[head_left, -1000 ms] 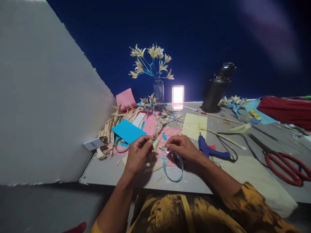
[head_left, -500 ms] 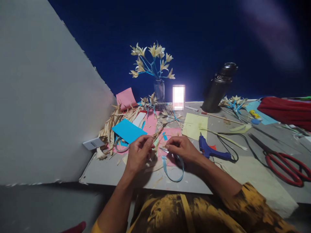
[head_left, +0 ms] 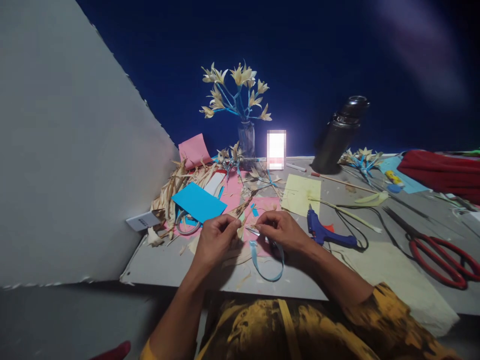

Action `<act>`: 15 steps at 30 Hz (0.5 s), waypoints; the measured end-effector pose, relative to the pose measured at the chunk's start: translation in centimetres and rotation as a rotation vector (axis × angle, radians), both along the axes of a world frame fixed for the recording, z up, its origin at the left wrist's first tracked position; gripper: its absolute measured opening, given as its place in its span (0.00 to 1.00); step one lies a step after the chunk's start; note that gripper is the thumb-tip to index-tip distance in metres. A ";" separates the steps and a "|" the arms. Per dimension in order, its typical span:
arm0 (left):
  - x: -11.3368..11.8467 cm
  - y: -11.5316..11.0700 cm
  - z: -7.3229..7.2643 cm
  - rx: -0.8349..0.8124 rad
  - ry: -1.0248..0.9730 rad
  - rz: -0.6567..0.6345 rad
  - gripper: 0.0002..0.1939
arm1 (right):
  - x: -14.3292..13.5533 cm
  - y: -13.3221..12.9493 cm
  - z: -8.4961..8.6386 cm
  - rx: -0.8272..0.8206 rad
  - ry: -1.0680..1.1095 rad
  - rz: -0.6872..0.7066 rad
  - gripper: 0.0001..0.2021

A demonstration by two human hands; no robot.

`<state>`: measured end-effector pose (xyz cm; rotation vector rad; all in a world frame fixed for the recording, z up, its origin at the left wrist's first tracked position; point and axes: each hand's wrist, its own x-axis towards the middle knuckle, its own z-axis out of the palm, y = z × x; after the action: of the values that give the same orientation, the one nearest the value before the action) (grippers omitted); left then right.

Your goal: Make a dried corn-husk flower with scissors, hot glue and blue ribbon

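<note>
My left hand [head_left: 219, 239] is closed in a pinch over the papers, thumb against the fingertips. A pale scrap shows just under them, but I cannot make out what is gripped. Close by on the right, my right hand [head_left: 283, 230] is wrapped round small scissors, whose metal blades [head_left: 252, 230] point left towards the left hand. Below that hand a light blue ribbon [head_left: 275, 276] curves in a loop over the table edge area. Pink paper [head_left: 262, 202] and husk scraps lie beneath both hands. A bright blue sheet [head_left: 198, 201] is just beyond my left hand.
A blue glue gun [head_left: 330, 236] and large red-handled scissors [head_left: 438, 255] lie to the right. Behind stand a glass vase [head_left: 246, 142] with husk flowers and a dark flask [head_left: 337, 137]. Dried husks [head_left: 170, 192] pile up left, beside the white wall [head_left: 86, 175].
My left hand has shifted slightly down and to the right, its fingertips closer together. My right hand stays nearly in place with the scissors.
</note>
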<state>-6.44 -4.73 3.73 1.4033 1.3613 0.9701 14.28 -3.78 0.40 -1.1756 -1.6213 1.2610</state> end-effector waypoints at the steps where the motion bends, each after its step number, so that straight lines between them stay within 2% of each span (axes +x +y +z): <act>1: -0.1 0.0 -0.1 -0.012 -0.003 0.001 0.16 | 0.0 0.0 0.0 -0.001 0.001 -0.007 0.07; 5: -0.2 0.0 -0.6 -0.056 -0.153 0.037 0.14 | -0.2 0.0 -0.2 -0.055 0.060 -0.051 0.05; 8: 1.0 -0.4 -0.8 -0.035 -0.227 0.059 0.12 | -0.5 -0.1 -0.4 -0.158 0.194 -0.113 0.07; 12: 3.6 -1.4 -1.1 0.095 -0.098 -0.023 0.06 | -0.6 0.1 -0.8 -0.247 0.300 -0.130 0.10; 15: 4.5 -1.7 -1.5 0.167 0.007 -0.025 0.06 | -0.4 0.2 -1.0 -0.285 0.340 -0.096 0.10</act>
<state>-1.89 -6.42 2.26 1.5455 1.2883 1.0836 13.88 -3.56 -0.63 -1.1170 -1.1531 1.5690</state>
